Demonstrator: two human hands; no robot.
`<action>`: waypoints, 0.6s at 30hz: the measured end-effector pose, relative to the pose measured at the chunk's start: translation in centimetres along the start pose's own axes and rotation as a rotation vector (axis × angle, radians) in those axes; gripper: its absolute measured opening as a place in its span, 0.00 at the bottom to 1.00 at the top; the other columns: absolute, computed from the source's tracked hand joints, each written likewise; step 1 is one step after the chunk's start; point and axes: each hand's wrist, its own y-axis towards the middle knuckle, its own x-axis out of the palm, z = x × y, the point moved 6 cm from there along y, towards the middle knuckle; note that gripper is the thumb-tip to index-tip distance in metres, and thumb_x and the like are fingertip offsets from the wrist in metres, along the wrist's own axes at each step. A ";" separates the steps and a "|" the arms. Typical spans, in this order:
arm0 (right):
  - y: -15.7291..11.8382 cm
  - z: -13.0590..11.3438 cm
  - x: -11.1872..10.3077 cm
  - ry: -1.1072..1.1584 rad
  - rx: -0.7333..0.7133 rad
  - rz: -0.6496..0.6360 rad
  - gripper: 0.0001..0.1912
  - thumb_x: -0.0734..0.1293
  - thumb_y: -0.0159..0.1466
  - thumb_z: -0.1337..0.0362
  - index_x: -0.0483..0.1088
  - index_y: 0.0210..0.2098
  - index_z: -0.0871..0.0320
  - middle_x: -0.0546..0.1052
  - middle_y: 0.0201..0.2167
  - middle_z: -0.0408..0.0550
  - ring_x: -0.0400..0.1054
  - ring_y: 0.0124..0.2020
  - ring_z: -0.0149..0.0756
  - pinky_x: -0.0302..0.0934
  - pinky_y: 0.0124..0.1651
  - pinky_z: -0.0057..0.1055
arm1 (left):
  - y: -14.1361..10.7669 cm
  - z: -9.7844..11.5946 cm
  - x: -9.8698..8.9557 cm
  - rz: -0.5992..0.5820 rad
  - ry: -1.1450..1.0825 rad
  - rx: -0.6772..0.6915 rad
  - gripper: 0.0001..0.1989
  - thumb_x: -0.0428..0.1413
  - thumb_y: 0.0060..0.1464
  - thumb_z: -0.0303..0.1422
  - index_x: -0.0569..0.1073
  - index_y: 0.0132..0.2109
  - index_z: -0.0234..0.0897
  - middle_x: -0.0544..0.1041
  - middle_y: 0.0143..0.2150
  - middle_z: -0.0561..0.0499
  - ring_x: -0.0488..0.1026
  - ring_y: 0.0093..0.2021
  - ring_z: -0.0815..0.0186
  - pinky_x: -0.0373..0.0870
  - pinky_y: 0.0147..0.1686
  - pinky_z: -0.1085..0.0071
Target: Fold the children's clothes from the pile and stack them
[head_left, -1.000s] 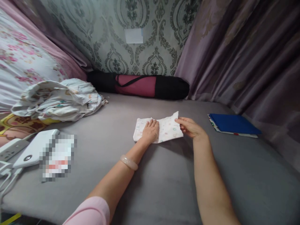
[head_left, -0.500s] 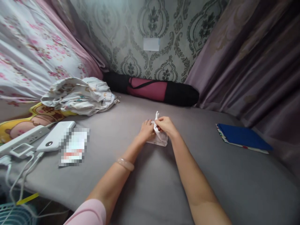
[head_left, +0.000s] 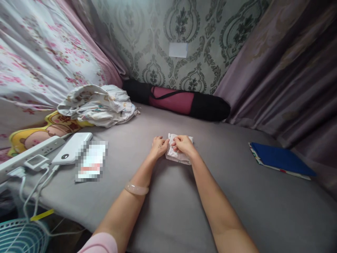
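A small pale cloth (head_left: 181,160), folded into a rough square, lies on the grey bed sheet (head_left: 168,207) in front of me. My left hand (head_left: 159,147) rests at its left edge, fingers apart on the sheet and thumb against the cloth. Over the top of the cloth, my right hand (head_left: 184,144) is closed, with thumb and fingertips pinched together at the fabric. The cloth's far right part shows behind that hand, and its middle is partly covered.
A black and maroon long bag (head_left: 171,100) lies along the wall. To the left are a crumpled cloth heap (head_left: 102,105), a power strip (head_left: 34,154), a white power bank (head_left: 72,149) and a blurred packet (head_left: 92,161). A blue folder (head_left: 281,158) lies right.
The cloth corner my right hand held up now lies down, and the cloth looks flatter and squarer. My left hand has shifted to its left edge. The view has shifted slightly.
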 end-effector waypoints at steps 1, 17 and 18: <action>0.0 0.1 -1.1 -0.007 -0.027 0.057 0.13 0.57 0.66 0.64 0.72 0.38 0.58 0.79 0.33 0.47 0.73 0.25 0.29 0.63 0.25 0.22 | -0.1 0.0 -0.1 -0.001 0.012 -0.031 0.22 0.45 0.61 0.40 0.80 0.33 0.34 0.75 0.52 0.39 0.64 0.59 0.51 0.58 0.59 0.55; 0.9 2.7 -0.7 -0.760 -0.275 0.097 0.33 0.46 0.70 0.54 0.49 0.67 0.72 0.48 0.69 0.60 0.36 0.70 0.46 0.32 0.69 0.45 | -1.4 0.9 -0.1 -0.076 0.160 -0.115 0.16 0.54 0.55 0.41 0.75 0.44 0.34 0.69 0.57 0.40 0.60 0.61 0.52 0.55 0.58 0.62; 1.1 2.9 -0.6 -0.767 -0.265 0.086 0.33 0.46 0.70 0.54 0.48 0.67 0.72 0.48 0.69 0.60 0.36 0.70 0.45 0.31 0.69 0.45 | -1.4 0.9 -0.1 -0.070 0.157 -0.103 0.17 0.54 0.55 0.40 0.73 0.47 0.33 0.71 0.55 0.40 0.61 0.60 0.53 0.56 0.58 0.62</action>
